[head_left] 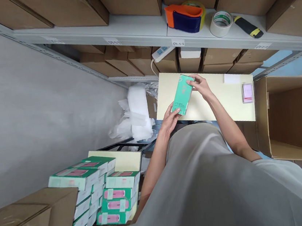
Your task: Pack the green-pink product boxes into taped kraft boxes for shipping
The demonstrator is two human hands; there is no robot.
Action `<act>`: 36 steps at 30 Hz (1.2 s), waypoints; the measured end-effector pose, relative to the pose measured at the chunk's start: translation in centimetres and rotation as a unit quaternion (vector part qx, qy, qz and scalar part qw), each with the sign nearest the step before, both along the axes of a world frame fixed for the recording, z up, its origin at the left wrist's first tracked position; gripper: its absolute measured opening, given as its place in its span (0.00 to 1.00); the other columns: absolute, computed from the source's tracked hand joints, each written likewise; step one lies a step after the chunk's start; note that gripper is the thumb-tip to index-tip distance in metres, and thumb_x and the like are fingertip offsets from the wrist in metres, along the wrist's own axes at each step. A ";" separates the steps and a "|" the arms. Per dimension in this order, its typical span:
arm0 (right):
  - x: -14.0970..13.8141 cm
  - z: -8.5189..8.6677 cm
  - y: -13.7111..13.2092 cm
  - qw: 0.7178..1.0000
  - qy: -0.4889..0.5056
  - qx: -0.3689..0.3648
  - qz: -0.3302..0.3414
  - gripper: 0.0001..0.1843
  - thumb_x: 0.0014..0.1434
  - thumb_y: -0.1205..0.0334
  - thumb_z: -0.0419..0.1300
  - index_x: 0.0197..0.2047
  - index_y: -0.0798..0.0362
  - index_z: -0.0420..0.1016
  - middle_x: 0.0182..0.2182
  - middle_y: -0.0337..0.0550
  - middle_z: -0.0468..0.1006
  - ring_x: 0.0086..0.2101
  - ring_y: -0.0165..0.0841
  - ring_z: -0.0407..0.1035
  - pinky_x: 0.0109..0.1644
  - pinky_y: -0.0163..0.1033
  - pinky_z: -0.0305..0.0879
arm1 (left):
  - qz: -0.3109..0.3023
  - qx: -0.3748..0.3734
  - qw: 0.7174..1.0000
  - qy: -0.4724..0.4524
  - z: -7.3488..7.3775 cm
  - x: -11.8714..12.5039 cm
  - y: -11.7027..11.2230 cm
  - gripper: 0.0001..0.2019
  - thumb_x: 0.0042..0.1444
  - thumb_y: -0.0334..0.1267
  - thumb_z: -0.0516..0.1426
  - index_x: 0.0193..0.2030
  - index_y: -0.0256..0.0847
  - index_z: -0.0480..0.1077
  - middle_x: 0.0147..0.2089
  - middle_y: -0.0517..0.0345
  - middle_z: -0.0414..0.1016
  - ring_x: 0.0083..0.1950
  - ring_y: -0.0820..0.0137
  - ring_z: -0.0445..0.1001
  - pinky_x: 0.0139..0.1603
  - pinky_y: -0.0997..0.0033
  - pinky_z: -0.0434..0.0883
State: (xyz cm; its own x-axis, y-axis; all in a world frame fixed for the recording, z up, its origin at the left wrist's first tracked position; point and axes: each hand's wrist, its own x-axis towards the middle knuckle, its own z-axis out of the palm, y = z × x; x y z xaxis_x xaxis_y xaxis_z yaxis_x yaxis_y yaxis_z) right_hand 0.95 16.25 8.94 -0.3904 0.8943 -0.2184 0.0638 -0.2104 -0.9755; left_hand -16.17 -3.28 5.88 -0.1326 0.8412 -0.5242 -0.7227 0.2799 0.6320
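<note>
A flat green box (183,93) with small printed text is held tilted above the cream tabletop (221,106). My left hand (170,118) grips its lower end, thumb on the face and fingers beneath. At the upper right corner, my right hand (200,85) pinches the box between thumb and fingers. Both hands are closed on this one box. Its underside is hidden from view.
Stacked green-and-white boxes (77,177) stand at the lower left beside a cardboard carton (29,223). White foam wrap (139,112) lies left of the table. An open carton (296,113) is at right. The shelf holds a tape dispenser (185,18), tape roll (221,23) and box cutter (248,27).
</note>
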 end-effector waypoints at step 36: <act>-1.9 4.1 -11.1 0.891 -0.150 0.413 0.117 0.26 0.75 0.37 0.65 0.67 0.42 0.77 0.76 0.58 0.71 0.73 0.57 0.69 0.73 0.66 0.73 | 0.144 -0.118 0.976 -0.110 -1.3 -1.5 7.1 0.20 0.74 0.55 0.61 0.42 0.39 0.79 0.34 0.52 0.82 0.43 0.59 0.85 0.45 0.66 0.80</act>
